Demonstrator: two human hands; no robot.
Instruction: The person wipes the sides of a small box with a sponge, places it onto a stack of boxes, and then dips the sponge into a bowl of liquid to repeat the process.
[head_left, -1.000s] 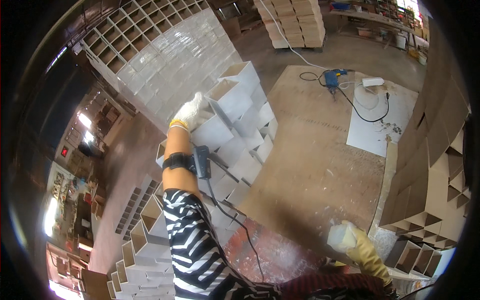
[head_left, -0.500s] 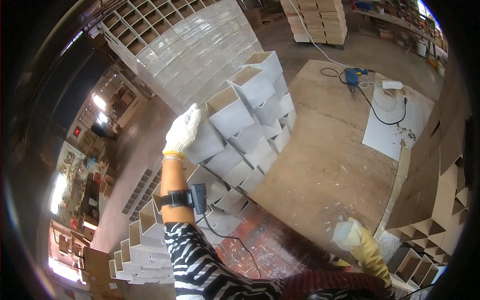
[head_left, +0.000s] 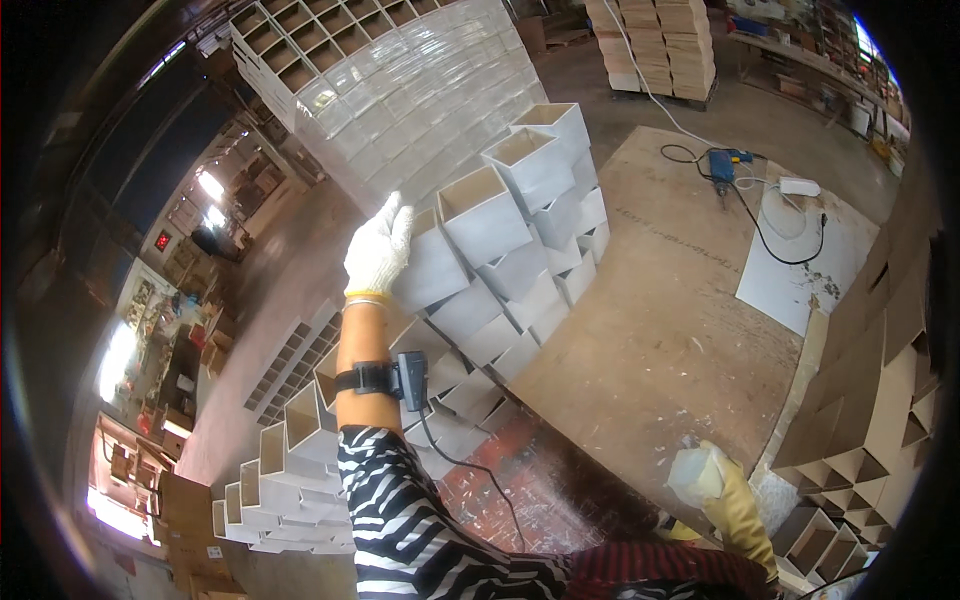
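Note:
My left hand (head_left: 380,246), in a white knitted glove with a yellow cuff, is at the rim of an open white box (head_left: 432,268) at the near left end of a stepped stack. Its fingers are close together against the box, and the thumb side is partly hidden. Further boxes, such as a white box with a brown inside (head_left: 490,225), rise behind it. At the lower right, my right hand (head_left: 725,490), in a yellow rubber glove, grips a whitish block-like pad (head_left: 692,474) above the brown board. The pad's exact kind is unclear.
The brown board (head_left: 660,300) spreads to the right, with a blue power tool (head_left: 721,168) and its cables at the far end. A film-wrapped stack (head_left: 430,100) stands behind the boxes. Cardboard dividers (head_left: 860,400) line the right side.
The whole view has shifted slightly, so the boxes and board appear further right. My left hand stays at the same box, its fingers a little straighter. My right hand still holds the pad.

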